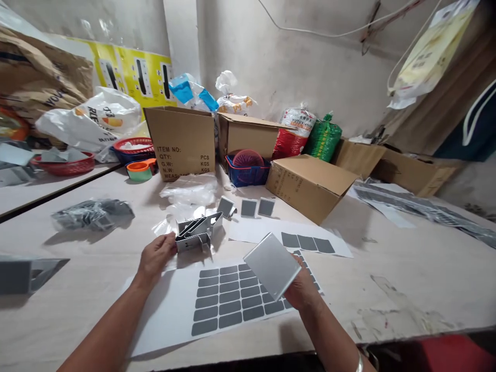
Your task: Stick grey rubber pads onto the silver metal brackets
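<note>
Gripping silver bracket [272, 266] above pad sheet [165, 315]: right hand [304, 289]; pinching bracket stack [192, 242]: left hand [155, 257]; seemingly done, beyond sheet: three grey-faced brackets [248, 207]; pads [230, 319] remain.

Smooth satin-metal plate [272, 267], matt patches [230, 299], glossy crinkled plastic film [189, 191].

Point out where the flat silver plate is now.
In the head view, just right of centre: the right hand holds the silver plate, which hides part of the sheet of grey rectangles.

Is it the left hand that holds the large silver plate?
No, the right hand holds the silver plate, while the left hand is at the metal brackets.
</note>
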The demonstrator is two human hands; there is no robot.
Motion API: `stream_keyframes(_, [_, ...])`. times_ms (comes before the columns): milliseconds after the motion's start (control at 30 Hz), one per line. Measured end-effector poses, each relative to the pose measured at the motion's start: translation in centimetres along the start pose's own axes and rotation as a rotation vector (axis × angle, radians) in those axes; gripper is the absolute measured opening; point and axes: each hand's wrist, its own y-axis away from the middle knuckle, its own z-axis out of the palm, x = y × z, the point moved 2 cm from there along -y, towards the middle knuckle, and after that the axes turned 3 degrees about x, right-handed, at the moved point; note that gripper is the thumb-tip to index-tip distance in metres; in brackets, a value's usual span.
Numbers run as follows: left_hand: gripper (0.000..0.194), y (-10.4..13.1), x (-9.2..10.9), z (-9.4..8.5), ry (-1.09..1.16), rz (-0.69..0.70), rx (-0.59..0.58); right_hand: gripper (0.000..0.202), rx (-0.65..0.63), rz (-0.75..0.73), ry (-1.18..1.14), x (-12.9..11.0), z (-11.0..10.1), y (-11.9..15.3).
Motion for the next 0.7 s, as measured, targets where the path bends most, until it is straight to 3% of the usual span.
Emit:
stream_keyframes(133, [0.024, -0.7, -0.5, -1.0, 0.147, -0.109, 0.008, 0.009, 0.006, 0.019, -0.067, -0.3, -0.2, 0.8])
stream_keyframes(300, [0.024, -0.8, 0.5, -1.7, 0.177, -0.122, -0.042, 0.013, 0.053, 0.018, -0.134, 0.7, -0.4, 1.3])
stream_keyframes(500, [0.033, -0.8, 2.5, -1.3, 0.036, 0.017, -0.054, 0.013, 0.128, 0.018, -0.167, 2.8, -1.2, 1.2])
stream_keyframes(700, [0.028, -0.3, 3.7, -0.2, -0.318, 0.25, -0.112, 0.014, 0.195, 0.011, -0.206, 4.1, -1.8, 0.2])
